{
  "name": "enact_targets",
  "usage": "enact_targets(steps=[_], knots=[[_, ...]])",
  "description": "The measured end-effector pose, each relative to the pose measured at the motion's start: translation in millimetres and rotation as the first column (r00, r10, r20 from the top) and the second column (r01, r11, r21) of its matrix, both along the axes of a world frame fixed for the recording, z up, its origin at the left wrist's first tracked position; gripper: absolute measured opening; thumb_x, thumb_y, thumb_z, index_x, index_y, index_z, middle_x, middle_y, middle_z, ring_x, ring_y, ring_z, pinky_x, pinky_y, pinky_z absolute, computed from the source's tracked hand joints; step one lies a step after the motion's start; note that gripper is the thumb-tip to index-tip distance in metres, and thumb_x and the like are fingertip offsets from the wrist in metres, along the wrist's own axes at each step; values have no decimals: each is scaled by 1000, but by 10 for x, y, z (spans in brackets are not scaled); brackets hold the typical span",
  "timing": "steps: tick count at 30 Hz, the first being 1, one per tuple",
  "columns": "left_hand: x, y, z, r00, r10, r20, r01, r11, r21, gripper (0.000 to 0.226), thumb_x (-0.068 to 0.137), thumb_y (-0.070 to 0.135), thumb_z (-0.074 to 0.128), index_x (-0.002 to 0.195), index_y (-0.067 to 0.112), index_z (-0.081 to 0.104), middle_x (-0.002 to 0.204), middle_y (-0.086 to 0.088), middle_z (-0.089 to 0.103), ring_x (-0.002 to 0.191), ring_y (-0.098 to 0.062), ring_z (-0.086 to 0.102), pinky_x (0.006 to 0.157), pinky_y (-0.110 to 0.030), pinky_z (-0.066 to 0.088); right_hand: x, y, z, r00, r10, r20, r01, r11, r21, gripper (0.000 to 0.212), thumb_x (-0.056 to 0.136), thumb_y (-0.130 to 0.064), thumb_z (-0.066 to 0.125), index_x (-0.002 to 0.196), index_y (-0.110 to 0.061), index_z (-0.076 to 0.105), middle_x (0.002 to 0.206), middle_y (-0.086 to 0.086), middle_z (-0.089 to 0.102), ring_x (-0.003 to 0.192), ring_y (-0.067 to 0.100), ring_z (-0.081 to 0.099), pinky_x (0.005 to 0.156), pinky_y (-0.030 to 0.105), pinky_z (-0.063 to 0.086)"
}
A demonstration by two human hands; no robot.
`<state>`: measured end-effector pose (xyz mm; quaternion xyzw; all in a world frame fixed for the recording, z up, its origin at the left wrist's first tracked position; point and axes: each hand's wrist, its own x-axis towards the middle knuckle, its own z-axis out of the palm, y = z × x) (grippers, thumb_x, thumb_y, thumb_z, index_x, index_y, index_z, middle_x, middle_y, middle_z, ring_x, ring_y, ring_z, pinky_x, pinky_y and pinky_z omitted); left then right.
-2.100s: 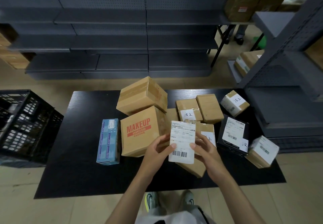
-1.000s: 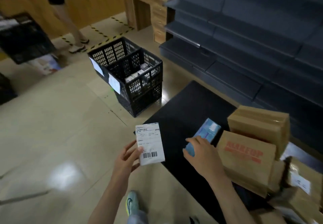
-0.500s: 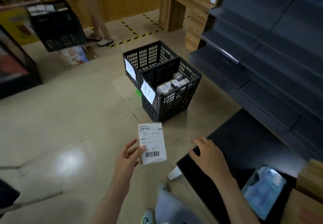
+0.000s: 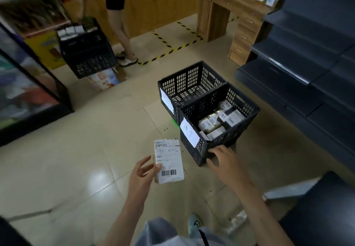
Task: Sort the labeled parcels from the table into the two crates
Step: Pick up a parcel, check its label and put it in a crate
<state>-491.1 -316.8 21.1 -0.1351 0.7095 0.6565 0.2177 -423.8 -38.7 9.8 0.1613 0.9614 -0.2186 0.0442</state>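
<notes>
Tiled floor (image 4: 76,169), left hand (image 4: 142,176) gripping parcel (image 4: 169,161), right hand (image 4: 224,161) spread beside crate (image 4: 245,122)

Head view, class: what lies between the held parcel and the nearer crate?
Only bare floor lies between the parcel and the nearer crate, seen in the head view.

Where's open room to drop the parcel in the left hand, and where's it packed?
Far crate: visible bottom bare wall to wall, room for the parcel. Near crate: crowded, parcels cover most of its bottom; along its far wall too dark to tell. Tile floor left of both crates is bare.
</notes>
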Motion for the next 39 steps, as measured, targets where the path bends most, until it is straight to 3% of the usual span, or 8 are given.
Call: enact_targets(steps=[3,8,17,20,26,30,33,39], knots=[[-626,5,-39,1000,11,-10,-11,1000,1,49,82,35,84,128,32,65,109,0,80,100,-15,76,80,-31,54,-695,-8,-19,1000,14,-12,-14,1000,6,39,99,-43,61,133,-24,62,130,-8,60,118,16,57,97,37,52],[-1777,-32,-180,998,-41,-41,40,999,-17,43,88,22,83,127,26,65,108,-3,79,87,-5,75,63,-13,54,-1757,-57,-174,1000,-2,22,2,1000,30,39,99,-43,60,132,-22,65,127,-6,64,110,16,63,87,36,54],[-3839,344,-496,965,-262,-17,261,965,-17,46,86,28,86,127,27,65,108,1,79,89,-3,75,68,-16,54,-3189,109,-238,979,-195,50,195,981,21,34,99,-41,60,127,-23,67,120,-7,65,103,14,63,85,30,52],[-4407,697,-590,944,-329,-1,329,944,-19,52,80,38,90,125,32,66,109,2,79,97,-12,76,80,-30,58,-3470,311,-345,964,-259,52,259,966,12,31,98,-39,62,123,-22,68,118,-7,67,101,15,65,83,33,56],[-5369,1587,-876,899,-438,21,439,897,-47,39,87,28,86,121,32,68,110,0,78,101,-15,75,81,-29,55,-3982,821,-627,914,-396,90,399,917,-17,31,99,-37,62,124,-21,68,118,-8,67,105,13,65,84,28,53],[-5863,2182,-1107,862,-501,73,506,859,-74,38,87,26,86,121,26,69,109,0,79,99,-20,77,87,-45,63,-4320,1187,-818,885,-442,142,452,891,-42,30,98,-35,58,120,-18,69,115,-4,68,102,20,66,81,36,55],[-6212,2634,-1313,818,-565,104,574,813,-97,40,86,29,86,122,27,69,114,0,77,100,-17,76,88,-44,64,-4557,1450,-996,868,-471,156,481,876,-34,35,100,-38,58,129,-22,67,123,-4,67,104,19,66,83,38,56],[-6782,3505,-1904,721,-672,169,691,717,-91,38,88,25,85,122,26,68,112,1,78,99,-18,77,82,-38,65,-4961,1829,-1475,788,-587,186,607,791,-74,34,100,-37,63,129,-19,68,119,0,68,100,23,66,83,39,57]])
